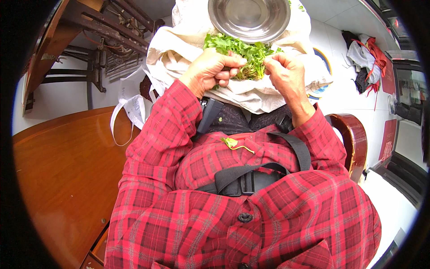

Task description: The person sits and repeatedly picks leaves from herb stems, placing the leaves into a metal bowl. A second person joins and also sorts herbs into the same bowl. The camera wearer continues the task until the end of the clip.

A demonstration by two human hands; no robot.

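A pile of leafy green herbs with thin stems and roots lies on a pale cloth sack before me. My left hand is over the pile's left side, thumb and forefinger pinched together; what is between them is too small to tell. At the right edge of the pile, my right hand is also pinched, around what seems a thin green sprig. A stainless steel bowl stands just beyond the herbs. One loose leafy sprig rests on my red plaid shirt.
To the left are a wooden bench seat, a white bag with straps and a dark metal-and-wood frame. A curved wooden armrest is at my right. Beyond it, bundled cloths lie on the white tiles.
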